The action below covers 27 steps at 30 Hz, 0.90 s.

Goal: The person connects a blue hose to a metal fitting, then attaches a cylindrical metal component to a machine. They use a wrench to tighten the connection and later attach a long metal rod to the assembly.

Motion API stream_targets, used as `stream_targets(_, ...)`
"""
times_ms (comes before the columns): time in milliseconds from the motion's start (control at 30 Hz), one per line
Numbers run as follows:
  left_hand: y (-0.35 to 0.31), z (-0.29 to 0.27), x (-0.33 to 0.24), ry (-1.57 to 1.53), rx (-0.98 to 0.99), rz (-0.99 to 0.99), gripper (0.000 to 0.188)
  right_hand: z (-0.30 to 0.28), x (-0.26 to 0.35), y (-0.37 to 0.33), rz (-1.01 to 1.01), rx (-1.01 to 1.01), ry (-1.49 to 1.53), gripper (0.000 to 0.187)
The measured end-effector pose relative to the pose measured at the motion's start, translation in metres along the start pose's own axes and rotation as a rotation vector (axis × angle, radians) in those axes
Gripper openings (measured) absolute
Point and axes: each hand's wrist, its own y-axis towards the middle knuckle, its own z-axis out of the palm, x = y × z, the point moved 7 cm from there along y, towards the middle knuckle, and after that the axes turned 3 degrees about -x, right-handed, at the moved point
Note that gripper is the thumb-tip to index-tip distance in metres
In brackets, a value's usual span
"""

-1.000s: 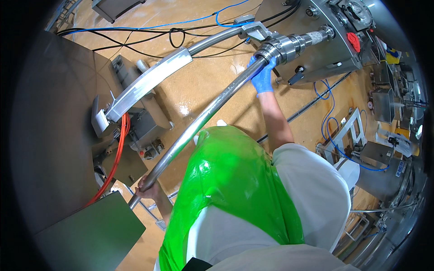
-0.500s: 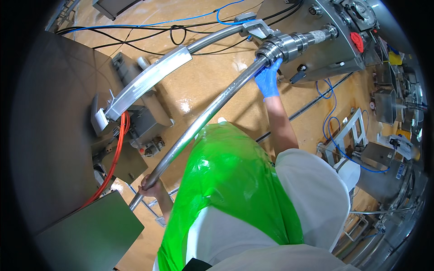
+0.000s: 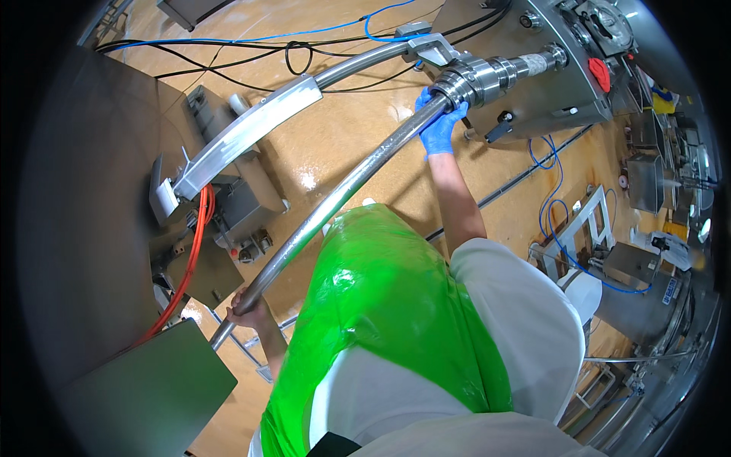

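A long curved stainless steel pipe (image 3: 343, 194) runs from lower left to the steel fitting (image 3: 487, 76) on a grey machine (image 3: 556, 84) at the top right. My right hand (image 3: 440, 126), in a blue glove, grips the pipe's upper end just below that fitting. My left hand (image 3: 247, 305), bare, holds the pipe's lower end near the left. I wear a bright green apron (image 3: 388, 305) over white clothes.
A second curved steel pipe (image 3: 251, 133) lies further left, above a grey unit (image 3: 244, 202) with an orange cable (image 3: 190, 259). Black and blue cables (image 3: 289, 46) cross the tan floor. A dark panel (image 3: 145, 388) sits lower left; steel equipment (image 3: 640, 282) stands right.
My right hand has slid a little up the pipe toward the fitting. My left hand and the pipe stay about where they were.
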Motion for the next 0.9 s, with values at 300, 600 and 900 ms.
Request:
stream_targets(300,0.011,-0.014,-0.003,0.047,0.069,-0.077,0.020,0.008,-0.003,-0.008,0.007,0.095,-0.015,0.087)
stream_targets(600,0.015,-0.011,0.004,0.065,0.224,-0.238,0.031,0.008,0.000,-0.015,0.143,0.059,-0.066,0.095)
stream_targets(900,-0.035,-0.043,-0.005,0.327,-0.095,0.040,0.054,0.139,0.081,-0.133,-0.636,0.297,-1.534,0.030)
